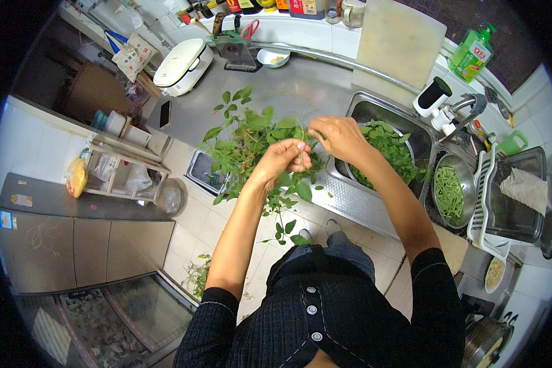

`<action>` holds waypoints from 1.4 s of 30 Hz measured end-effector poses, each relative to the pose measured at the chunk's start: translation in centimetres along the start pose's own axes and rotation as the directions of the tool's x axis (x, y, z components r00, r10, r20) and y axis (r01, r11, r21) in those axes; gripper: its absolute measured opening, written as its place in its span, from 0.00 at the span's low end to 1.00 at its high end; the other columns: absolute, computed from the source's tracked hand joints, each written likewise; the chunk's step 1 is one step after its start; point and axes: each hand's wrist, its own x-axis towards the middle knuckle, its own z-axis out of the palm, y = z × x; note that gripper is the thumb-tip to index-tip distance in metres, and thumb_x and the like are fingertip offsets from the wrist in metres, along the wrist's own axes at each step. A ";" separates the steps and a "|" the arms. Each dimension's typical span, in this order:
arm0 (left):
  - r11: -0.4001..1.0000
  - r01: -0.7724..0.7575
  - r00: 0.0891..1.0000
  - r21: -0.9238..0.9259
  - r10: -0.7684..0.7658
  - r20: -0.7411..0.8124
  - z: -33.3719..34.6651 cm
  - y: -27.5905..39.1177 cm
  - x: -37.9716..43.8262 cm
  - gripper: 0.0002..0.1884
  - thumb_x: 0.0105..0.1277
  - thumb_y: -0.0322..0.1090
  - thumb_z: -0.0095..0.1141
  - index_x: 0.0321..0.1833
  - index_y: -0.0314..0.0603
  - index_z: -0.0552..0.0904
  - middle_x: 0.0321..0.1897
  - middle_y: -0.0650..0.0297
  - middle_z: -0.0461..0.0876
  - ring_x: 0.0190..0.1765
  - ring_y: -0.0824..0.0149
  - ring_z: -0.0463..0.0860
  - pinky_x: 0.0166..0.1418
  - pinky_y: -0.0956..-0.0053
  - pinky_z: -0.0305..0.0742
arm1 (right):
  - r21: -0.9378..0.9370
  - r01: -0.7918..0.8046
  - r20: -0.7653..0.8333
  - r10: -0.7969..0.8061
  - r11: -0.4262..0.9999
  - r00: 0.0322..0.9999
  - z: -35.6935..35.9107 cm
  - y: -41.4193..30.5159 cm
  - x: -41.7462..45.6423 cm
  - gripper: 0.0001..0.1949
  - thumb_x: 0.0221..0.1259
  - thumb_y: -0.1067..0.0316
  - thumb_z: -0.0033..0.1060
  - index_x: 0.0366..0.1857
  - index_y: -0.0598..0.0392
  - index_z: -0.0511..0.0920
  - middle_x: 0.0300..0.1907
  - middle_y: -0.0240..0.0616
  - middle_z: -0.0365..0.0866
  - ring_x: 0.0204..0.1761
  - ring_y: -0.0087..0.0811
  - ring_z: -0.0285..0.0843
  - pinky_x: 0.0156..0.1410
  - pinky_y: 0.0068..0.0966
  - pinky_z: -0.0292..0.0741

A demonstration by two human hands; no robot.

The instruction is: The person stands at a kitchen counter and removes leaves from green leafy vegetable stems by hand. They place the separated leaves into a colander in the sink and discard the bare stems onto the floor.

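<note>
Thin green stems (302, 158) are pinched between the thumb and fingers of my left hand (283, 158), above a heap of leafy green stalks (246, 138) on the steel counter. My right hand (340, 138) is beside it with curled fingers close to the upper stem. Whether those fingertips grip anything is hidden. Some leafy stalks hang over the counter's front edge. Under my right forearm, a metal bowl of picked green leaves (384, 149) stands in the sink (361, 103).
Cut green pieces fill a steel bowl (470, 184) at the right, beside a white dish rack (483, 202). A knife block (239, 60), a white appliance (181, 66) and a phone (165, 114) line the back and left. A lined bin (207, 172) stands below; stalks (198, 276) lie on the floor.
</note>
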 end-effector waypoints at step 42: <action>0.564 -0.296 0.911 -0.771 -0.075 -0.405 -6.4 -4.6 2.7 0.07 0.65 0.30 0.47 0.43 0.35 0.73 0.35 0.58 0.79 0.40 0.65 0.80 0.49 0.64 0.79 | 0.474 -0.222 -0.455 0.454 0.852 0.766 5.4 3.2 -3.4 0.07 0.54 0.73 0.54 0.36 0.61 0.76 0.29 0.41 0.78 0.32 0.31 0.74 0.39 0.26 0.69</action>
